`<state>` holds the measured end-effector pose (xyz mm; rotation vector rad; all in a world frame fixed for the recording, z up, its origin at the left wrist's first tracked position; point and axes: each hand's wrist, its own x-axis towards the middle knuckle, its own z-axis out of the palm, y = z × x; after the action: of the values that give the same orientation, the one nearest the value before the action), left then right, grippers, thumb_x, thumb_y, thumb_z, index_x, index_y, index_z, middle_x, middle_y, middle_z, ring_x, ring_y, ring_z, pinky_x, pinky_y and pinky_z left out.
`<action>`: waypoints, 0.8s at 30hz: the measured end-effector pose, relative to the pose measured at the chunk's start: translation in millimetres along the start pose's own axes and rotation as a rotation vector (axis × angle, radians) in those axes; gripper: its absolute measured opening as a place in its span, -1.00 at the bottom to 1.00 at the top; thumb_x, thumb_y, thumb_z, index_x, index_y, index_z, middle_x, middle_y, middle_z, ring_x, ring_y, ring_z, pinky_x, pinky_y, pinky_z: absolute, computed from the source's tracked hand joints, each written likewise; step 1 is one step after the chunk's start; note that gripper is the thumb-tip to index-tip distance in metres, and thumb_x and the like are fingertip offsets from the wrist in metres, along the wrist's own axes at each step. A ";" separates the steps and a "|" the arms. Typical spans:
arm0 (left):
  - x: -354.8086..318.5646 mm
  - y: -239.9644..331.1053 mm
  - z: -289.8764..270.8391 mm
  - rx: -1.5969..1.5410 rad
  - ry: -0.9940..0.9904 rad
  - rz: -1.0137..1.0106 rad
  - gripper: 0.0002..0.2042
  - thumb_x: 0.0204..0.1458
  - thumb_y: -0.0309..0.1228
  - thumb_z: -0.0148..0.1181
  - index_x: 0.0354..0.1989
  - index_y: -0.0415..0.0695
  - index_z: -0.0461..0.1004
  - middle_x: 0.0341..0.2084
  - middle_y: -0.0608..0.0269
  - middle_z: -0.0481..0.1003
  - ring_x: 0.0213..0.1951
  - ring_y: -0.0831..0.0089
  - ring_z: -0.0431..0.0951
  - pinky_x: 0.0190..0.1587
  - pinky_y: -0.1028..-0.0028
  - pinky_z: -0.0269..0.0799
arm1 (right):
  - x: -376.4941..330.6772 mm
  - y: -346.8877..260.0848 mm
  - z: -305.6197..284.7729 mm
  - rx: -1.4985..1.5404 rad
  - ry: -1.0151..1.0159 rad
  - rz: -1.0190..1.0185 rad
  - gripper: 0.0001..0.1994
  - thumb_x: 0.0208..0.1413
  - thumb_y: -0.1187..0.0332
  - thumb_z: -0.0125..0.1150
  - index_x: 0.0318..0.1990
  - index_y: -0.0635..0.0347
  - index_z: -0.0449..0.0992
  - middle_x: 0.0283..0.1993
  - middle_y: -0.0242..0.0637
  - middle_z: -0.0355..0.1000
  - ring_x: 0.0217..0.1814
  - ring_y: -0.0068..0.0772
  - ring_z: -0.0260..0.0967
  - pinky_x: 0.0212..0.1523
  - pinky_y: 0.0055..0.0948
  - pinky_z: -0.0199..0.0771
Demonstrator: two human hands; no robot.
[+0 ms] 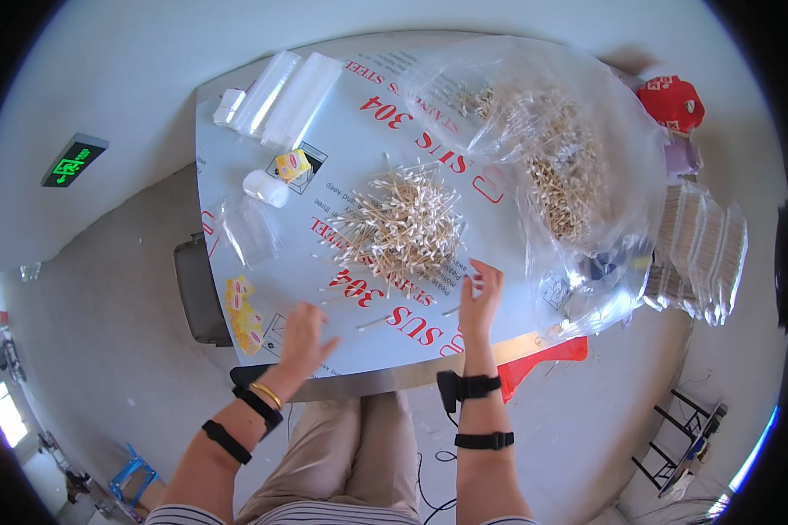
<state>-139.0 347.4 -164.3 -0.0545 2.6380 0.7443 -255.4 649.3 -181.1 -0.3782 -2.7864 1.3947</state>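
Right hand [481, 297] half-curled just beside the heap of swabs [407, 219], and I can't tell whether its fingertips pinch one; left hand [303, 339] loosely open, thumb parted from the fingers, looking free near the table's [495, 229] front edge. Swabs heaped mid-table, a few strays lying between the hands! Outward, a clear bag [578, 188] of more swabs bulges right, yellow packs [243, 315] lying left.

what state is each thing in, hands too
Left hand, thumb apart from fingers, nothing visibly held
Right hand, fingers bent, grip unclear
Cotton swab pile, loose, unpacked
Large clear bag, crumpled, cotton swabs inside
Clear packs, filled, bunched together
Yellow cards, flat, overlapping
Small yellow box, opened or closed unclear
Exit sign, lit green
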 end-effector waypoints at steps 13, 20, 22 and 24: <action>80.2 38.9 6.5 0.096 0.330 0.231 -0.49 -0.14 -0.21 0.46 -0.05 -0.07 0.36 -0.05 0.16 0.34 0.01 0.14 0.36 0.04 0.16 0.23 | -56.1 10.4 34.7 0.160 -0.163 0.024 -0.73 0.03 0.64 0.20 -0.08 0.30 0.45 -0.14 -0.13 0.38 -0.21 -0.26 0.47 -0.18 -0.36 0.52; -51.4 -7.7 -7.6 -0.425 -0.017 0.101 -0.88 0.12 -0.42 0.19 -0.33 -0.16 0.39 -0.53 0.16 0.45 -0.46 0.19 0.52 -0.36 0.29 0.41 | -138.1 44.3 -31.5 0.416 -0.306 0.438 -0.90 0.22 0.48 0.17 -0.20 0.33 0.44 -0.38 -0.27 0.50 -0.42 -0.56 0.46 -0.37 -0.53 0.51; -132.7 -42.3 5.7 -0.383 -0.397 -0.004 -0.93 0.18 -0.41 0.10 -0.28 -0.12 0.40 -0.52 0.13 0.48 -0.46 0.13 0.54 -0.39 0.26 0.42 | -184.5 49.5 -60.1 0.419 -0.548 0.622 -0.89 0.28 0.45 0.07 -0.24 0.32 0.44 -0.35 -0.27 0.51 -0.38 -0.50 0.49 -0.34 -0.53 0.53; -215.8 -71.0 28.1 -0.227 -0.586 -0.082 -0.89 0.22 -0.38 0.05 -0.17 -0.11 0.42 -0.38 0.13 0.53 -0.31 0.15 0.56 -0.23 0.30 0.47 | -242.6 68.0 -86.5 0.509 -0.624 0.820 -0.83 0.31 0.39 0.03 -0.22 0.32 0.47 -0.33 -0.24 0.53 -0.39 -0.47 0.51 -0.32 -0.49 0.56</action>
<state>80.0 286.0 -138.1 -0.0055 1.9814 0.8718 4.1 704.5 -157.1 -1.3638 -2.5707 2.7062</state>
